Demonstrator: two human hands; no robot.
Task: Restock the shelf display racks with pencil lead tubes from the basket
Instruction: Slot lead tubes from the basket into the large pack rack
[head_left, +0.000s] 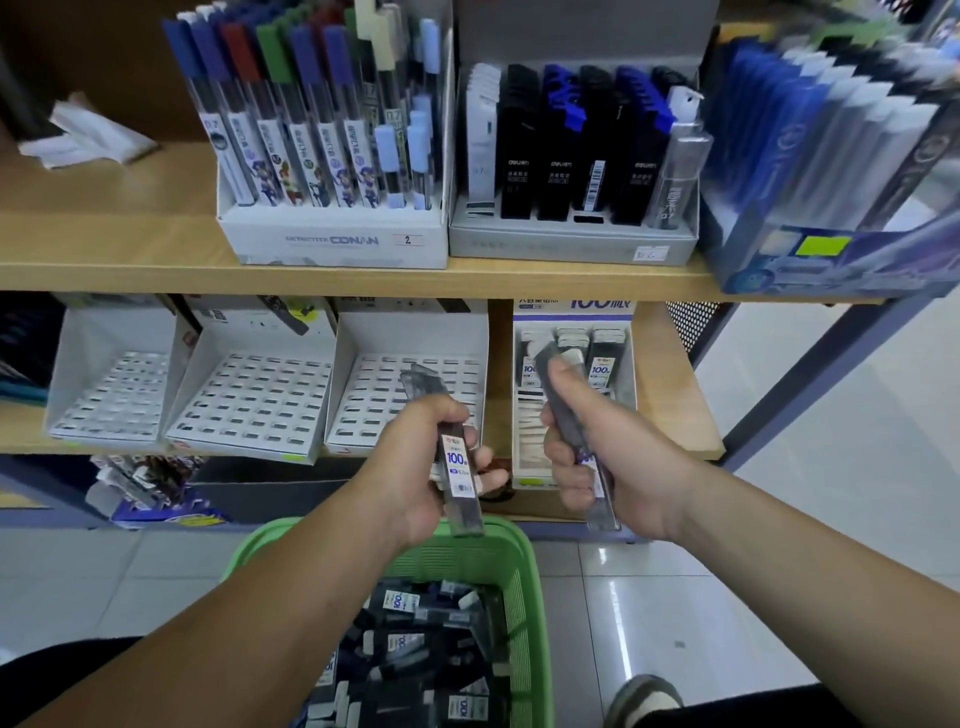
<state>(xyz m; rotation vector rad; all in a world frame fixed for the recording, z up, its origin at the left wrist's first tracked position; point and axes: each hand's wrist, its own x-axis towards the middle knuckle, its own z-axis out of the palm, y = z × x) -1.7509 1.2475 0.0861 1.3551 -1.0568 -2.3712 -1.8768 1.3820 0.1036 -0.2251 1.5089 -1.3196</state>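
The green basket (524, 582) of pencil lead tubes (415, 649) is cut off below. My left hand (415, 467) grips a bundle (458, 467), its count unclear. My blurred right hand (618, 457) curls round a dark tube (569, 415) before the part-filled rack (527, 447) near the lower shelf's (670, 395) right edge.

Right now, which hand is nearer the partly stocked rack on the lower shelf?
Right. The right hand holds a lead tube directly in front of the partly stocked rack; the left hand is off to its left, before an empty rack.
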